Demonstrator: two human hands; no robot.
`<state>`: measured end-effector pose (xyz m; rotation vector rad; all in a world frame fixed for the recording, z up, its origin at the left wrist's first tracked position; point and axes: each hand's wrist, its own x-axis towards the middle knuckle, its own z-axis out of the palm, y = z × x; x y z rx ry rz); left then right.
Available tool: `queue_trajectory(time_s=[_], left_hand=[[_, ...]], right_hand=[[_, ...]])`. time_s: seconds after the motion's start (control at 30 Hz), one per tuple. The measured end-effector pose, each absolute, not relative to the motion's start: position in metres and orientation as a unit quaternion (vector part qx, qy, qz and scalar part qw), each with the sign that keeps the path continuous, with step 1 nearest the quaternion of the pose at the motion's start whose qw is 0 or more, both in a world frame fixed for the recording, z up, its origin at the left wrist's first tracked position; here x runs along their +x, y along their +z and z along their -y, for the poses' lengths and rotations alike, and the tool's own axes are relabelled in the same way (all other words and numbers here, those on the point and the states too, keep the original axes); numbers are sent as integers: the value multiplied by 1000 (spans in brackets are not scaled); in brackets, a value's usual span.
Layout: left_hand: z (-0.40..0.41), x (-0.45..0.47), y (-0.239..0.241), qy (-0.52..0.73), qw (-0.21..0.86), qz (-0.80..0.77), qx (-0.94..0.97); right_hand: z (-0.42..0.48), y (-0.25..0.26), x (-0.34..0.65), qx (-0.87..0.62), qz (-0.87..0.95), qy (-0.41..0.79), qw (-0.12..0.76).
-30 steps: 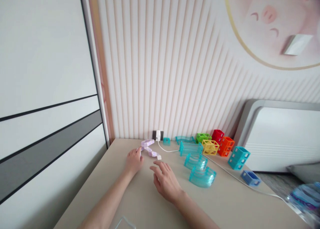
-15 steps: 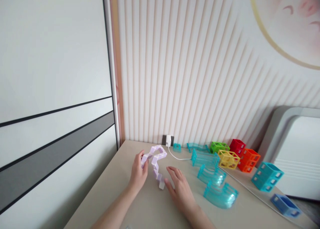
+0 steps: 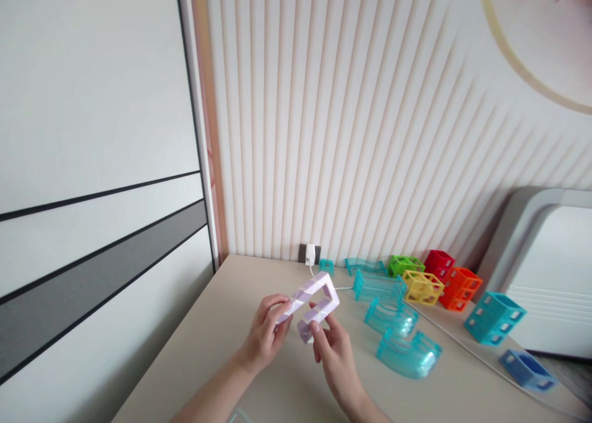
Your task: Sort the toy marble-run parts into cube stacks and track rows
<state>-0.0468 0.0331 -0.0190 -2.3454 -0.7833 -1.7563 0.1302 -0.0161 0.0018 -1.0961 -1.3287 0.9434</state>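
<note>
A lilac and white snake puzzle (image 3: 327,291) of wedge-shaped segments is held above the table, bent into a hook shape. My left hand (image 3: 268,330) is closed on its left end, with fingers over the segments. My right hand (image 3: 332,344) pinches the other end between thumb and fingers, on the lower right. Part of each end is hidden behind the fingers.
Clear teal track pieces (image 3: 409,354) lie right of my hands on the beige table (image 3: 203,349). Beyond them stand yellow (image 3: 423,287), green, red, orange (image 3: 460,288) and blue blocks (image 3: 528,369). A white charger (image 3: 310,254) with a cable sits in the wall socket.
My right hand has closed on the free end of the snake puzzle. The dangling zigzag part is now folded into a straighter hook, and the puzzle has shifted right.
</note>
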Motion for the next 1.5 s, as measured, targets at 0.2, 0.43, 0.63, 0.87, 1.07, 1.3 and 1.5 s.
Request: queue_trajectory(time_s=[0.2, 0.43, 0.63, 0.87, 1.07, 1.3, 1.5], left_hand=[[-36, -45, -20, -565, 31, 273, -778], [-39, -42, -24, -557, -32, 315, -768], [-38, -45, -17, -479, -39, 269, -835], [-36, -45, -10, -450, -22, 254, -856], [-42, -45, -14, -487, 97, 330, -803], [-46, -51, -9, -459, 219, 355, -785], [-39, -38, -9, -436, 224, 303, -817]], right_hand=[[13, 8, 126, -435, 467, 473, 607], [12, -10, 133, -432, 543, 356, 626], [8, -17, 144, -431, 623, 216, 616], [4, -10, 142, -440, 644, 156, 606], [6, -5, 140, -470, 631, 230, 573], [8, 2, 138, -459, 585, 356, 566], [3, 2, 133, -410, 443, 513, 611]])
